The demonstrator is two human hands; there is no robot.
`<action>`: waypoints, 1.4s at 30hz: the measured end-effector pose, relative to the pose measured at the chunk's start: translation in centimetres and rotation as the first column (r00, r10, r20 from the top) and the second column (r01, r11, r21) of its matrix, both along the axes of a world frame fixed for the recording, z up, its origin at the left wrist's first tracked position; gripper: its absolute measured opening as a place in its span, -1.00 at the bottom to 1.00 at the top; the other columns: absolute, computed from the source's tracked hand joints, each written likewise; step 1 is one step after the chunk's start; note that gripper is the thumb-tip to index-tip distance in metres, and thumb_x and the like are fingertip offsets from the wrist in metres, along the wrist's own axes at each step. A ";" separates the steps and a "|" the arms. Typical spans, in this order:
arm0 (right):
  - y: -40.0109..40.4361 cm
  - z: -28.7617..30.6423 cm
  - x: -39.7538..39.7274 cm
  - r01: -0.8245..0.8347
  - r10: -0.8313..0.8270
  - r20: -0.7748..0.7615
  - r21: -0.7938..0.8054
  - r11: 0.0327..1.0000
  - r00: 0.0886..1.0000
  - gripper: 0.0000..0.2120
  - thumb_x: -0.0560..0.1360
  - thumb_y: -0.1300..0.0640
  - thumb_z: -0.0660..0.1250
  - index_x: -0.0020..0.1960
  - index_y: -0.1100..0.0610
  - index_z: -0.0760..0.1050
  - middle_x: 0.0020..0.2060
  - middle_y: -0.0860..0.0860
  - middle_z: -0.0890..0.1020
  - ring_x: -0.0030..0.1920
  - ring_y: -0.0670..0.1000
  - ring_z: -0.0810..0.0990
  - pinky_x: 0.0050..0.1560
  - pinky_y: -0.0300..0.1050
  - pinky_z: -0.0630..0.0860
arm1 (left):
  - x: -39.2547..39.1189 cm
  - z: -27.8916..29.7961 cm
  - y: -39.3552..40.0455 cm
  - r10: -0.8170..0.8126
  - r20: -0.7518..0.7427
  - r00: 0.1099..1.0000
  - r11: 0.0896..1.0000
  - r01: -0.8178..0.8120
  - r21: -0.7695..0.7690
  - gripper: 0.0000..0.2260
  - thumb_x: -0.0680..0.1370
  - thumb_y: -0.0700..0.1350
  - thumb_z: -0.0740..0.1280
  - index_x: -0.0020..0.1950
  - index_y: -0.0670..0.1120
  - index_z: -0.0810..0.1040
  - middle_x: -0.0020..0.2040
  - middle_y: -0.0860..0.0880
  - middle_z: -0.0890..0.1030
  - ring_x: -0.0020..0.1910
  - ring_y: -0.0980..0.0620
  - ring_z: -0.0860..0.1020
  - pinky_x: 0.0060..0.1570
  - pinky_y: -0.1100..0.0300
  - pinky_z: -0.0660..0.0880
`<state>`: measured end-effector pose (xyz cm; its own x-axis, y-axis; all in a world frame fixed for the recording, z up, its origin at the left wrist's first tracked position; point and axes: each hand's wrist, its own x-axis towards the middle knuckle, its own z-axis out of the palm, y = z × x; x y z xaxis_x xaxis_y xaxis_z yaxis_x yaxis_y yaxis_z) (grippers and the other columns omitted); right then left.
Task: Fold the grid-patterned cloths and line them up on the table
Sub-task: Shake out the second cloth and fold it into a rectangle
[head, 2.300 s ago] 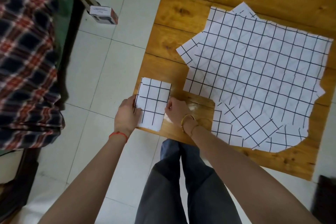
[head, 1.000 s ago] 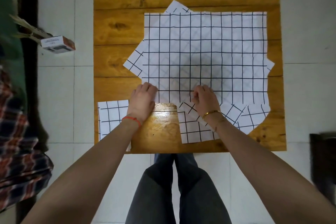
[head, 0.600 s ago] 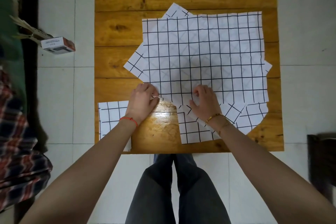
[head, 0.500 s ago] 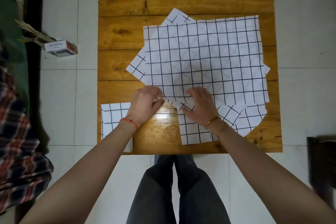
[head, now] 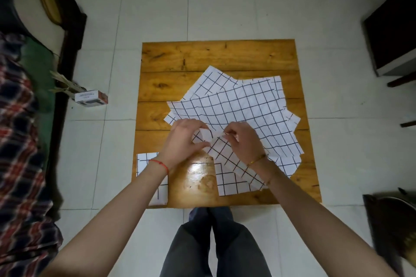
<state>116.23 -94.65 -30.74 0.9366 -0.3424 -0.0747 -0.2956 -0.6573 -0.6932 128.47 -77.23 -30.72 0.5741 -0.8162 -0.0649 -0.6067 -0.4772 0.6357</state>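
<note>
A pale tiled floor [head: 225,2] fills the room, with a plaid blanket [head: 20,164] along one side and a dark cabinet [head: 391,36] on the other. In the middle stands a square wooden table [head: 216,56], and across its centre spreads a loose pile [head: 243,110] of white cloths with black grid lines, their corners fanned out at different angles. The top cloth [head: 238,105] bows upward along its near edge, where both hands have it. The left hand [head: 182,139] pinches a corner of it between thumb and fingers, the corner curling over. The right hand [head: 245,141] is closed on the same edge just beside it, fingers curled over the fabric. On the table's near left corner lies a folded cloth [head: 146,162], partly hidden under the left forearm and well apart from the pile. A small box [head: 91,98] sits on the floor to the left.
</note>
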 end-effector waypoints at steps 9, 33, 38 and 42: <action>-2.9 9.3 -0.6 0.011 -0.010 0.045 -0.015 1.000 0.999 -0.81 0.44 0.04 0.41 -0.01 0.07 0.50 -0.20 -0.19 0.48 -0.10 -0.08 0.42 -0.13 -0.22 0.36 | 0.9 9.2 -2.8 -0.016 0.180 0.983 0.998 0.028 -0.061 -0.89 0.50 -0.02 0.39 -0.14 -0.04 0.54 -0.30 0.13 0.51 -0.26 0.06 0.47 -0.10 0.18 0.29; -8.9 26.0 -4.5 0.340 -0.294 0.323 -0.095 0.936 0.899 -0.82 0.43 0.11 0.40 -0.28 0.11 0.45 -0.46 -0.07 0.45 -0.40 -0.09 0.38 -0.36 -0.30 0.30 | 2.6 22.6 1.3 0.091 0.362 0.928 0.991 -0.047 -0.128 -0.88 0.50 -0.09 0.42 -0.09 -0.15 0.61 -0.21 0.00 0.56 -0.18 -0.07 0.58 -0.20 0.16 0.44; -9.7 26.3 -6.0 0.375 -0.318 0.302 -0.153 0.914 0.899 -0.83 0.44 0.09 0.40 -0.25 0.14 0.47 -0.41 0.07 0.50 -0.35 0.06 0.42 -0.35 -0.19 0.30 | 2.8 24.8 3.2 0.121 0.397 0.910 0.989 -0.076 -0.126 -0.83 0.51 -0.06 0.42 -0.03 -0.16 0.63 -0.10 -0.09 0.64 -0.11 -0.07 0.59 -0.10 0.11 0.50; -10.5 25.9 -7.7 0.295 -0.243 0.205 -0.287 0.911 0.948 -0.79 0.47 0.02 0.33 -0.26 0.08 0.40 -0.41 0.04 0.54 -0.33 0.11 0.50 -0.27 -0.08 0.44 | 2.6 26.3 4.5 0.090 0.365 0.927 0.993 -0.056 -0.103 -0.79 0.50 -0.04 0.42 0.02 -0.15 0.65 -0.05 -0.05 0.66 -0.07 0.02 0.59 -0.09 0.26 0.43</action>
